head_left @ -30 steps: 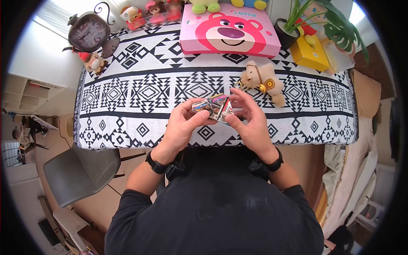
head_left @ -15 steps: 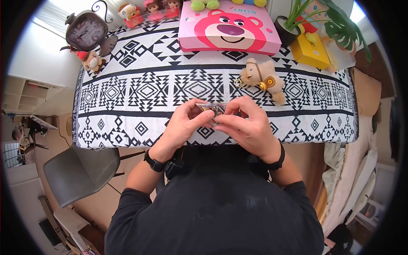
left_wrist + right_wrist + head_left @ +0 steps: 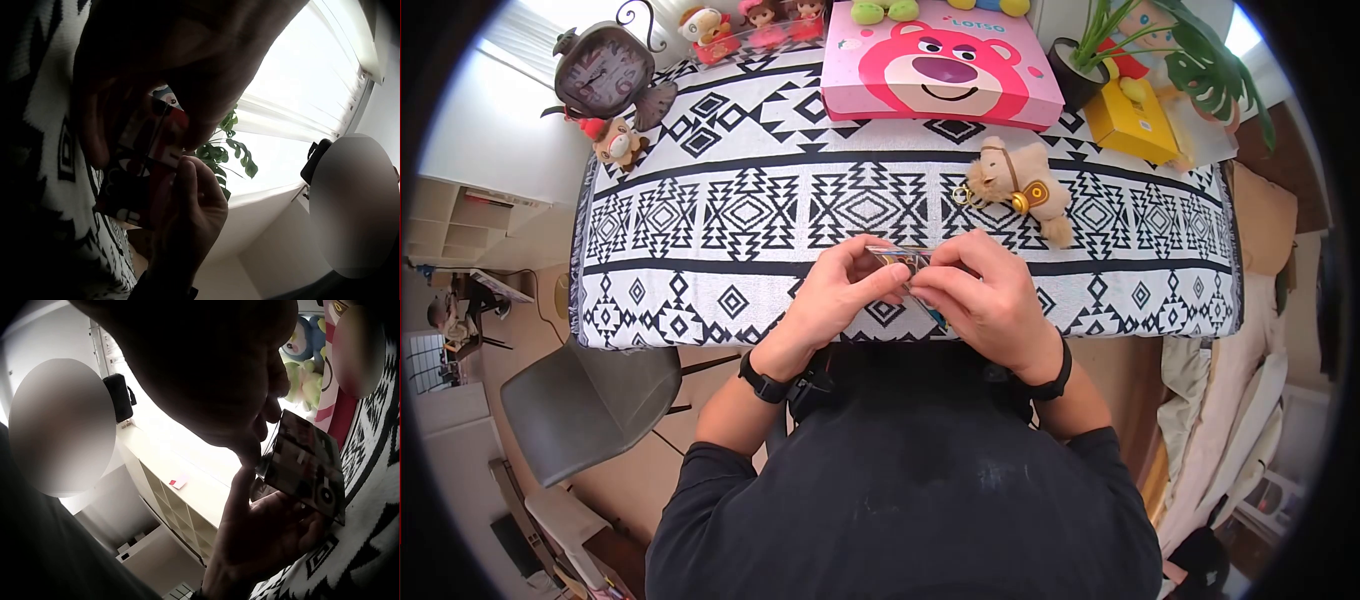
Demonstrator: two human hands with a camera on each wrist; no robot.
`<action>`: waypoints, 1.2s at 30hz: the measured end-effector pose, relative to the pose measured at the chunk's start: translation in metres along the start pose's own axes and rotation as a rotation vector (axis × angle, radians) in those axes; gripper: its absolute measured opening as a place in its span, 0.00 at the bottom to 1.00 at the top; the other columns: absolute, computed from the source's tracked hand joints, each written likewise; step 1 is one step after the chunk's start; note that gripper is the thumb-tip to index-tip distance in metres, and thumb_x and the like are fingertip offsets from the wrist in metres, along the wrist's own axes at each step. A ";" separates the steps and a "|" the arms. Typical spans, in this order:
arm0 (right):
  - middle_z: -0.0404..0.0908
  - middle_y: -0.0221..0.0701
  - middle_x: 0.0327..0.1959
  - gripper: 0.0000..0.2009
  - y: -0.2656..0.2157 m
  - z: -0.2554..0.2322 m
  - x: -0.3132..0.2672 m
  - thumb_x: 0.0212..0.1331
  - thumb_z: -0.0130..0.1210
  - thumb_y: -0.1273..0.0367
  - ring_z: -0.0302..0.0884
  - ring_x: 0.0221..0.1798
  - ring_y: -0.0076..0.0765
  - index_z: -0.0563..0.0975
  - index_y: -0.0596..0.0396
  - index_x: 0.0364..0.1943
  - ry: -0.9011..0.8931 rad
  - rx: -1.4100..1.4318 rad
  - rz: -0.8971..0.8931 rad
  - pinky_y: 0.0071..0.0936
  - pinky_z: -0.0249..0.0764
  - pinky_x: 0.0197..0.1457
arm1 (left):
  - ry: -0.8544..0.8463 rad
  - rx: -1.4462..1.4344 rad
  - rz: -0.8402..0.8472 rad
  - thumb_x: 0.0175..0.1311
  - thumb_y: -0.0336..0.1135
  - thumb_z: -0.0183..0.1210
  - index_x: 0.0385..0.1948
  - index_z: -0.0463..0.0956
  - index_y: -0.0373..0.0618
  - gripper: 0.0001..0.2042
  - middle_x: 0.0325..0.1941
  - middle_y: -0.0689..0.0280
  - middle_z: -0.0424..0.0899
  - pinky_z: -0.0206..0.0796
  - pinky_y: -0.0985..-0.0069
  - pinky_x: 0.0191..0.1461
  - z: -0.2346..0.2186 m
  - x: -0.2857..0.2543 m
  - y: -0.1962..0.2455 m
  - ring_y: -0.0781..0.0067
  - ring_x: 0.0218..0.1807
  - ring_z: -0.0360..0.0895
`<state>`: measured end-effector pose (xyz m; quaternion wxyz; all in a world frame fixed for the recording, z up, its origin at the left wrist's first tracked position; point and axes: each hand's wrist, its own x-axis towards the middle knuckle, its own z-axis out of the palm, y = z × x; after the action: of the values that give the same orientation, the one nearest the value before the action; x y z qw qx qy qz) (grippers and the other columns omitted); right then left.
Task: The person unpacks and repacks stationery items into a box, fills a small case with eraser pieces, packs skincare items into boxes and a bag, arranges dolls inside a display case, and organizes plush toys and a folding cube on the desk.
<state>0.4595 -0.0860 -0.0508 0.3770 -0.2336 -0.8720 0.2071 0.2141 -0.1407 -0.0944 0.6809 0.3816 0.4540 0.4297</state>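
Note:
Both hands hold a small, flat, colourfully printed object (image 3: 900, 258) above the front part of the cloth. My left hand (image 3: 837, 292) grips its left side, thumb on the near face. On its right side, my right hand (image 3: 990, 298) pinches it between thumb and fingers and covers much of it. The right wrist view shows the printed object (image 3: 309, 469) as a rectangular piece lying across the left hand's fingers. In the left wrist view the object (image 3: 134, 187) is dark, with red and white print.
Behind the hands a plush camel keychain (image 3: 1025, 185) lies on the patterned cloth (image 3: 770, 265). Farther back are a pink bear box (image 3: 945, 80), a yellow box (image 3: 1130, 120), a potted plant (image 3: 1080, 75) and a clock (image 3: 605, 72). A grey chair (image 3: 595, 400) stands at the left.
Since the earliest frame, my right hand has moved inward and closed its fingertips on the object, which has tilted and shows less of its face. A blue-green part now shows below the right fingers.

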 end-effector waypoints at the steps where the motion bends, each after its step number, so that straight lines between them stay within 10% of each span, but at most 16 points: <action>1: 0.83 0.32 0.42 0.12 0.000 0.001 0.000 0.56 0.80 0.74 0.84 0.42 0.41 0.89 0.55 0.43 0.009 -0.007 -0.001 0.38 0.82 0.41 | 0.000 0.000 0.000 0.84 0.36 0.70 0.66 0.80 0.31 0.19 0.58 0.57 0.93 0.88 0.70 0.60 0.000 0.000 0.000 0.69 0.54 0.93; 9: 0.84 0.35 0.45 0.12 0.000 0.002 -0.004 0.61 0.78 0.75 0.85 0.45 0.45 0.88 0.58 0.46 0.070 -0.002 0.050 0.40 0.84 0.46 | -0.018 -0.028 -0.010 0.85 0.37 0.69 0.66 0.80 0.31 0.20 0.59 0.56 0.92 0.89 0.70 0.60 -0.003 0.001 -0.001 0.68 0.54 0.93; 13: 0.87 0.42 0.56 0.21 0.001 0.000 -0.012 0.67 0.79 0.70 0.88 0.56 0.49 0.86 0.59 0.61 0.169 0.032 0.303 0.40 0.85 0.58 | -0.016 -0.047 0.014 0.84 0.38 0.70 0.67 0.79 0.31 0.21 0.60 0.56 0.92 0.89 0.69 0.61 -0.002 0.000 -0.002 0.69 0.57 0.92; 18: 0.89 0.43 0.67 0.40 0.000 0.003 -0.019 0.69 0.81 0.67 0.90 0.64 0.36 0.73 0.61 0.81 -0.044 0.788 0.816 0.37 0.87 0.66 | 0.039 -0.227 0.089 0.78 0.37 0.76 0.68 0.78 0.32 0.25 0.58 0.58 0.93 0.86 0.71 0.62 0.003 -0.001 0.001 0.71 0.53 0.92; 36: 0.90 0.43 0.72 0.45 -0.003 0.004 -0.017 0.59 0.85 0.71 0.92 0.69 0.42 0.75 0.59 0.83 0.032 0.579 0.421 0.40 0.86 0.74 | 0.047 0.139 0.309 0.57 0.23 0.86 0.71 0.75 0.38 0.39 0.61 0.62 0.91 0.84 0.72 0.66 0.013 -0.018 0.023 0.74 0.63 0.91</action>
<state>0.4663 -0.0990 -0.0613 0.3903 -0.2947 -0.7039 0.5152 0.2172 -0.1515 -0.0642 0.5679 0.4828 0.4346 0.5056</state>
